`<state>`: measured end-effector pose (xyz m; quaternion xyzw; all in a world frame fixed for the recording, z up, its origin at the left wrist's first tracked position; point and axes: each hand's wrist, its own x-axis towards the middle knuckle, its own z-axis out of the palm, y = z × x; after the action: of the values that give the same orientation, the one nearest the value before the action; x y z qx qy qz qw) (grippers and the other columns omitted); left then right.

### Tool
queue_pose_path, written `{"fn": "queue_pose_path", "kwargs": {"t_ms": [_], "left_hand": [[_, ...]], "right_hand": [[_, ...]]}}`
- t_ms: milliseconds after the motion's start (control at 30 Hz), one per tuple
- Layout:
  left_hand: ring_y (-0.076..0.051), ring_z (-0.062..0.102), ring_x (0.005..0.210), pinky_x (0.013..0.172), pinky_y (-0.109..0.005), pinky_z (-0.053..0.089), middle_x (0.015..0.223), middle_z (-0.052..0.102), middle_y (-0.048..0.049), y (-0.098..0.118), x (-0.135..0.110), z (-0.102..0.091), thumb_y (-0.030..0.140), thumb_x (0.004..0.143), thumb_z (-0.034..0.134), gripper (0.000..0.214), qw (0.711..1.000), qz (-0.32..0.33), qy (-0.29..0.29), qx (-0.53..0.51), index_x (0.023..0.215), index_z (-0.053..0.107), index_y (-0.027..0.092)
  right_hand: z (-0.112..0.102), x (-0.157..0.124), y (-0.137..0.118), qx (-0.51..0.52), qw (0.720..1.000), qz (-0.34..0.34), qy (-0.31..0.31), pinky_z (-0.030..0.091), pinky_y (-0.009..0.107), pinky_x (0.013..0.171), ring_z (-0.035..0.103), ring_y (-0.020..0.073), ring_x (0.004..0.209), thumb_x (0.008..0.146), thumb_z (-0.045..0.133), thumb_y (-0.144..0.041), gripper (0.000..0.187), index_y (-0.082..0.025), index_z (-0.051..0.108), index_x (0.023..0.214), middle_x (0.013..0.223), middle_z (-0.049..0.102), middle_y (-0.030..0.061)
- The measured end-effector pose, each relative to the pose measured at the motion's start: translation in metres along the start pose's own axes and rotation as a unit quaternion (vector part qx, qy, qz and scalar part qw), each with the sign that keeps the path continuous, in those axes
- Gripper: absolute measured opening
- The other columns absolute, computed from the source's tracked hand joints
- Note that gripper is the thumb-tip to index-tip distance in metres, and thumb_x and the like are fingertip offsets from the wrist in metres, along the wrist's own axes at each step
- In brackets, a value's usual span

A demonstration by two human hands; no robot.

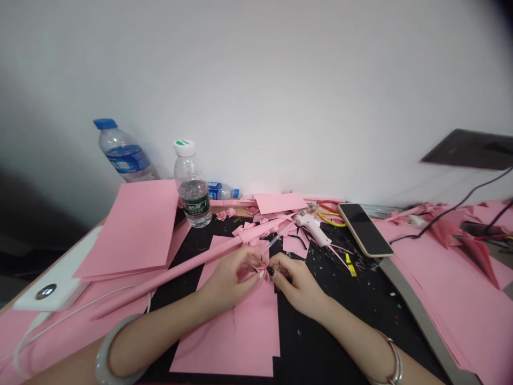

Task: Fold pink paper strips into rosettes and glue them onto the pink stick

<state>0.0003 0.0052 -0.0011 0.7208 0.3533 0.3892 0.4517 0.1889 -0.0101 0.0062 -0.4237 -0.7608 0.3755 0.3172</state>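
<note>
pink paper flower [258,260] sits at the middle of the desk, held up just above a cut pink sheet [236,334] that lies on a black cutting mat [316,331]. its crumpled petals are bunched tight, and a long rolled pink paper stem [160,280] runs from it down to the lower left. the left hand [228,280] is nearly closed, its fingers curled over the bloom and pinching the paper. the right hand [294,283] comes in from the other side, also half closed, with its fingertips pressed against the same bunch. a pale bangle [114,350] circles the left wrist and a silver bangle [390,363] the right.

just past the flower, a white hot glue gun [308,227] lies on the mat among pink scraps, beside scissors with red and yellow handles [329,214]. a phone [364,230] lies face up to their right. a stack of pink card [132,230] lies to the left, by a white power strip [54,272]. more pink sheets [449,289] spread over the right side, along a long grey straightedge [420,326]. two water bottles [191,184] stand and lean by the wall, and a small bottle [220,191] lies on its side.
</note>
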Motion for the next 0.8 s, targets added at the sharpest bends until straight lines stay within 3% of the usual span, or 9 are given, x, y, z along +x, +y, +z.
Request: {"fn": "queue_pose_path", "kwargs": {"t_ms": [233, 467, 800], "left_hand": [[-0.016, 0.061, 0.091, 0.083, -0.033, 0.05, 0.093, 0.061, -0.0038, 0.0024, -0.0012, 0.0, 0.006, 0.08, 0.049, 0.016, 1.0, 0.012, -0.008, 0.01, 0.088, 0.05, 0.019], [-0.017, 0.06, 0.093, 0.081, -0.032, 0.049, 0.094, 0.063, -0.0048, 0.0016, -0.0008, 0.0007, 0.005, 0.077, 0.05, 0.025, 0.999, 0.03, 0.015, 0.014, 0.069, 0.033, 0.022], [-0.018, 0.058, 0.097, 0.085, -0.033, 0.047, 0.097, 0.062, -0.0066, 0.0022, 0.0009, -0.0026, -0.001, 0.07, 0.051, 0.021, 0.995, 0.077, 0.002, 0.062, 0.069, 0.045, 0.019]], "right_hand": [[0.0023, -0.0007, -0.0017, 0.015, 1.0, 0.006, -0.023, 0.032, 0.02, 0.052, 0.04, 0.0089, 0.054, 0.083, 0.046, -0.007, 0.012, -0.018, 0.048, 0.08, 0.062, 0.043, -0.0058], [0.0018, 0.0002, -0.0031, 0.014, 1.0, 0.001, -0.024, 0.032, 0.02, 0.052, 0.039, 0.009, 0.054, 0.084, 0.046, -0.008, 0.01, -0.018, 0.049, 0.083, 0.063, 0.043, -0.0057], [0.0015, -0.0006, -0.0037, -0.011, 0.999, -0.019, -0.034, 0.031, 0.019, 0.053, 0.039, 0.0087, 0.055, 0.083, 0.045, -0.007, 0.012, -0.018, 0.049, 0.083, 0.065, 0.043, -0.0058]]}}
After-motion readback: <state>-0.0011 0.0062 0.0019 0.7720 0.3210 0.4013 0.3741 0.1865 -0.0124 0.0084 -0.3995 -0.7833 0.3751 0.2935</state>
